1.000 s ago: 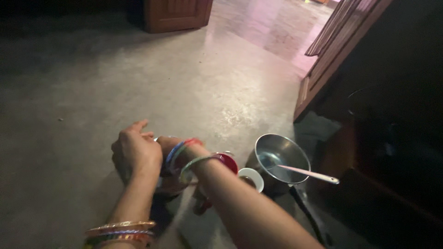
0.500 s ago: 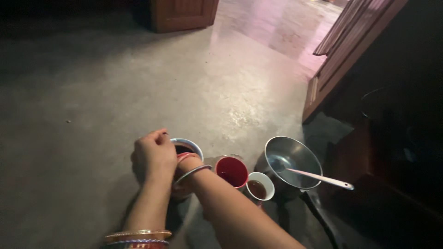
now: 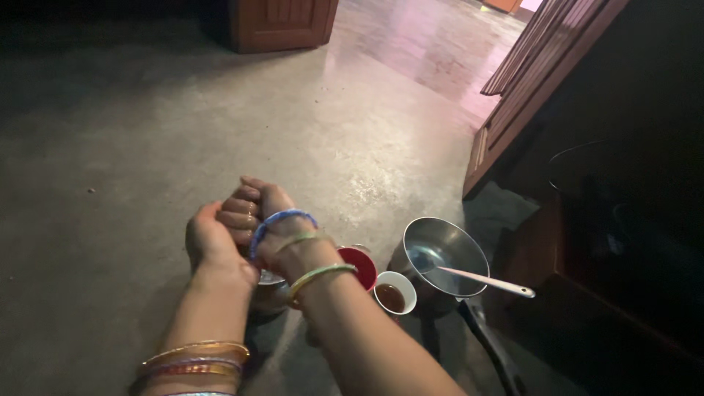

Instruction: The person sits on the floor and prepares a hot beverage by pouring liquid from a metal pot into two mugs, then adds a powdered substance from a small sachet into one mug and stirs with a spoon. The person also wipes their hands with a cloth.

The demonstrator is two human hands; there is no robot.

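Head view, looking down at a grey concrete floor [image 3: 147, 132]. Both hands are raised together in the lower left of centre. The right hand [image 3: 268, 213], its forearm crossing in from the lower right, has its fingers curled into a loose fist, and a blue bangle [image 3: 282, 220] sits over its knuckles and back. The left hand [image 3: 209, 238] is cupped just beside it, fingers touching the right hand's fingers near the bangle; whether its grip closes on the bangle cannot be told. Further bangles ring the right wrist [image 3: 319, 275] and the left forearm [image 3: 194, 359].

Directly below the hands, mostly hidden by them, a round metal cup [image 3: 270, 290] stands on the floor. To its right stand a red cup [image 3: 361, 265] and, touching it, a small white cup [image 3: 394, 293] holding brown liquid. Right of these is a steel saucepan [image 3: 440, 253] with a spoon [image 3: 488, 282] resting across its rim, its dark handle pointing to the lower edge of the frame. Dark wooden furniture [image 3: 513, 103] fills the right side.
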